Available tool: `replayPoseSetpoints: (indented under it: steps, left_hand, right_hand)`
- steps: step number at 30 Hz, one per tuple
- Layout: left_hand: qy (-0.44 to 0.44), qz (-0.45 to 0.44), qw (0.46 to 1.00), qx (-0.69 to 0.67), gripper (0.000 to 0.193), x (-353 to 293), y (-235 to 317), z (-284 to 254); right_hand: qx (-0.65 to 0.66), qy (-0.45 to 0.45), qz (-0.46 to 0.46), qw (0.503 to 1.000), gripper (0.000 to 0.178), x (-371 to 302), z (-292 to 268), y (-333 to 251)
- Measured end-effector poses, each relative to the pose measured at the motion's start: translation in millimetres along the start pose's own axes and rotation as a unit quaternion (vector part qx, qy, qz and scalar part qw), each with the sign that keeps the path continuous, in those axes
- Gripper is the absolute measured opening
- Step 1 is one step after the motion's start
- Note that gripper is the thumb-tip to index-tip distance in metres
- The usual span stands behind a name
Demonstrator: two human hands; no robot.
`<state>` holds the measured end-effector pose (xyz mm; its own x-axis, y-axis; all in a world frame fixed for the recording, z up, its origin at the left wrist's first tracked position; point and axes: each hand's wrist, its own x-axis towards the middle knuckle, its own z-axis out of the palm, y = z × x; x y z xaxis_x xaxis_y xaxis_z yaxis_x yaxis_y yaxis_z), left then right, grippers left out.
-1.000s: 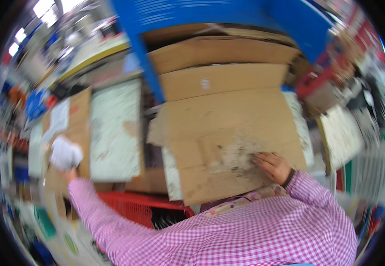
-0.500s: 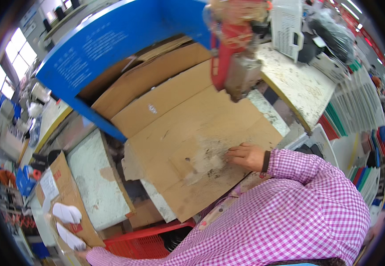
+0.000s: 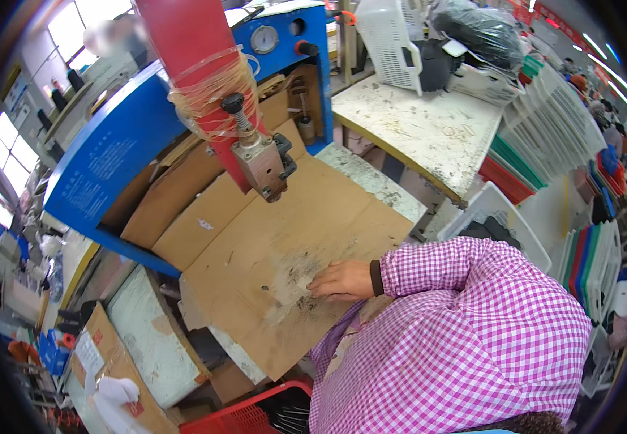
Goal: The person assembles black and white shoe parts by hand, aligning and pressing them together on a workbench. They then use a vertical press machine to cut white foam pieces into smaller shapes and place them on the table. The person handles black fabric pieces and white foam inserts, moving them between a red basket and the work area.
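Observation:
My right hand lies palm down with its fingers stretched out. It rests on the worn, dark-smudged patch of a large cardboard sheet, and nothing shows in it. Above that sheet hangs the metal head of a red machine arm, wrapped with tan bands. At the lower left, white sole-shaped pieces lie on a brown cardboard box; one nearer the lower edge is blurred. My left hand does not show.
A blue machine frame with a round gauge stands behind the cardboard. To the right are a stained white table and a white bin holding dark pieces. A red basket with black items sits below the sheet's near edge.
The view has shifted, and the machine arm and gauge show more fully. My left hand, earlier beside the white pieces, has left the view. My right hand stays on the cardboard.

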<state>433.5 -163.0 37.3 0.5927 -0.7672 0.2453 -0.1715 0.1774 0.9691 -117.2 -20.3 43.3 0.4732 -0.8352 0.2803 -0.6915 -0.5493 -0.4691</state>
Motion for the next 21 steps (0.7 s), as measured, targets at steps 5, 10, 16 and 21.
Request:
replayPoseSetpoints:
  steps: [5, 10, 16, 21]
  left_hand:
    - [-0.023, -0.179, 0.949, -0.260, 0.057, -106, 33, -4]
    - [-0.211, -0.256, 0.853, -0.402, 0.050, -232, 77, 93]
    - [-0.510, 0.239, 0.823, 0.073, 0.072, -308, 143, 174]
    - [-0.608, 0.212, 0.765, -0.010, 0.091, -347, 165, 213]
  right_hand:
    - [0.410, -0.016, 0.122, 0.904, 0.070, 48, 8, -25]
    - [0.676, -0.032, 0.262, 0.688, 0.089, 71, -6, -38]
    - [0.771, 0.135, 0.338, 0.523, 0.069, 25, -43, -30]
    - [0.765, 0.231, 0.294, 0.524, 0.060, -15, -59, -4]
